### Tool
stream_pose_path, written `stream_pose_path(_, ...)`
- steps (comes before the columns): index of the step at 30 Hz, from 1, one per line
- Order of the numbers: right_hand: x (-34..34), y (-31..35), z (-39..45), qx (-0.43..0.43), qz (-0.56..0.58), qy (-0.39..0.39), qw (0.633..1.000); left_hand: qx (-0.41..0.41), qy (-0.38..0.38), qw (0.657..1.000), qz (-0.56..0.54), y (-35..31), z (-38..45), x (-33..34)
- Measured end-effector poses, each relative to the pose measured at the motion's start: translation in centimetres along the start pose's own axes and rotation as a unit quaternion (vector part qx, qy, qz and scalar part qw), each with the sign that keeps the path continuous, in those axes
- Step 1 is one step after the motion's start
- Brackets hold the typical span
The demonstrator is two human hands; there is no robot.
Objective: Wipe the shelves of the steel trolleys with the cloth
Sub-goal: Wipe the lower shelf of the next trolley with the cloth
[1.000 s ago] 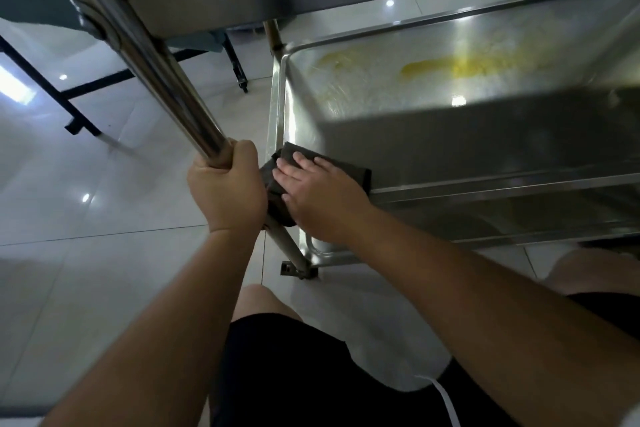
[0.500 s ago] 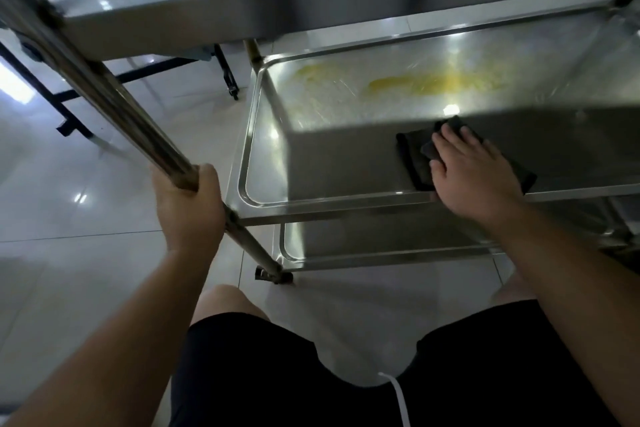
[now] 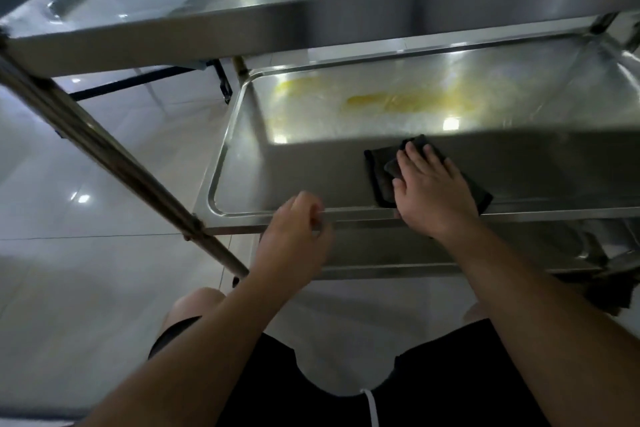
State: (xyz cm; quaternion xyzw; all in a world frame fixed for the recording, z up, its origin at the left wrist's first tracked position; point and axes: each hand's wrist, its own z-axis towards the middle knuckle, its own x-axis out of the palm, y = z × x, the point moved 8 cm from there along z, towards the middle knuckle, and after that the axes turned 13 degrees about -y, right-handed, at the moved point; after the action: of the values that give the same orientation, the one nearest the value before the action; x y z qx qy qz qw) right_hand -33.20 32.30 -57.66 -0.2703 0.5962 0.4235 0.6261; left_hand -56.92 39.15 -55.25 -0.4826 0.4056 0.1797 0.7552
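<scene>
Glossy steel shelf (image 3: 242, 156); flat right hand (image 3: 433, 194) presses dark cloth (image 3: 381, 177).

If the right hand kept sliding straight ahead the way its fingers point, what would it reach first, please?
Probably the yellow stain at the back of the middle shelf. The right hand presses the dark cloth flat; only bare steel lies between, though depth is unclear.

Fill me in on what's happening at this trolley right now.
A person is crouched at a steel trolley, wiping its middle shelf. The right hand presses a dark cloth flat on the shelf near its front edge. The left hand is at the shelf's front rim, fingers loosely curled; whether it actually grips the rim is unclear. A yellow smear lies farther back on the shelf, apart from the cloth, not yet wiped.
</scene>
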Motion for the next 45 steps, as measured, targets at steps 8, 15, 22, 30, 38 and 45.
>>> stream_pose_path(8,-2.7,-15.7,0.1,0.053,-0.032,-0.030,0.998,0.067,0.045,0.991,0.109,-6.9,7.0,10.2)
stream_pose_path(15,-5.0,-28.6,-0.5,0.239,-0.056,-0.007,0.969,0.064,0.024,0.985,0.159,-6.4,7.1,11.5)
stream_pose_path(22,-1.0,-5.1,2.3,-0.016,0.041,0.013,0.999,0.064,0.043,0.983,0.167,-6.4,7.0,11.4)
stream_pose_path(30,-1.3,-9.1,4.4,-0.049,0.051,-0.003,0.997,0.073,0.027,0.982,0.173,-5.9,7.2,11.2)
stream_pose_path(38,-5.7,-34.8,3.7,0.230,-0.055,-0.039,0.971,0.068,0.020,0.981,0.181,-6.2,7.2,11.4)
stream_pose_path(45,-2.7,-12.1,5.2,0.037,0.032,-0.013,0.999,0.068,0.020,0.981,0.182,-6.1,7.4,11.2)
